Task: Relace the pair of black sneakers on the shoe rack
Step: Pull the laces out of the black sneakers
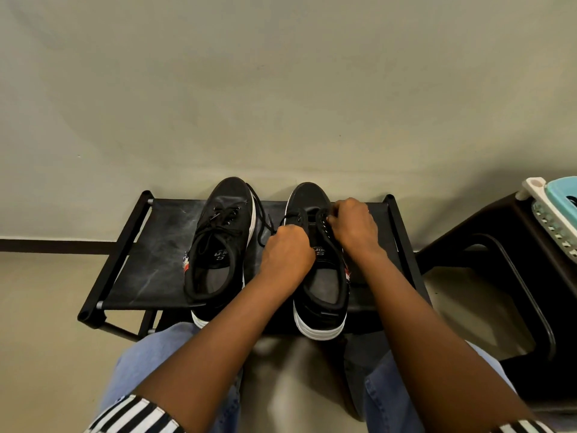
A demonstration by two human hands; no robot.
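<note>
Two sneakers: side by side on the shoe rack (156, 242), toes toward 12 o'clock.
Left sneaker (218, 242): laced, lace ends loose.
Right sneaker (318, 260): under both hands.
Left hand (287, 254): fisted around a black lace (265, 228) at its 9 o'clock edge.
Right hand (354, 226): pinching the eyelet edge at 2 o'clock.

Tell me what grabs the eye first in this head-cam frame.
Two bare hands meet at centre over the right black sneaker: the left hand is fisted on its lace, and the right hand pinches at the eyelets near the toe. Beside it, the left black sneaker sits with its laces loose. Both rest on a black shoe rack against a pale wall.
</note>
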